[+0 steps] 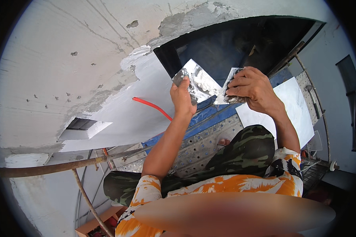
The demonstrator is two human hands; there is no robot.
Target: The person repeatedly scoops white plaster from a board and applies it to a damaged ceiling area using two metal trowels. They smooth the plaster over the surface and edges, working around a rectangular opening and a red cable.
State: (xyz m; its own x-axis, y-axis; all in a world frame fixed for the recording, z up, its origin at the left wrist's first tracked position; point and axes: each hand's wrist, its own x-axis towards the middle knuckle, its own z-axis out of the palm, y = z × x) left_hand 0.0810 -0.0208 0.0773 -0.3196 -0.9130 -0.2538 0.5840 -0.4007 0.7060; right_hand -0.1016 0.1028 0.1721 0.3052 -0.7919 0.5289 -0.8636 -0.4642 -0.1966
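Observation:
My left hand (182, 98) is closed around the dark, putty-caked grip of a broad steel putty blade (205, 83). White putty is smeared over the blade's face. Gripped in my right hand (259, 89) is a second, narrower-looking putty knife (224, 87), tilted, with whitish smears along its edge. The two blades meet or nearly meet at their lower corners, in front of the dark window opening (213, 51); whether they touch I cannot tell. My fingers cover most of the right tool's handle.
The wall has fresh white coating (146, 87) beside rough grey plaster (63, 59). A red conduit (150, 104) sticks out of it, left of a square recess (81, 125). Below lie perforated metal scaffold planks (194, 146) and a white sheet (292, 106). Rusty scaffold poles (51, 170) cross at both sides.

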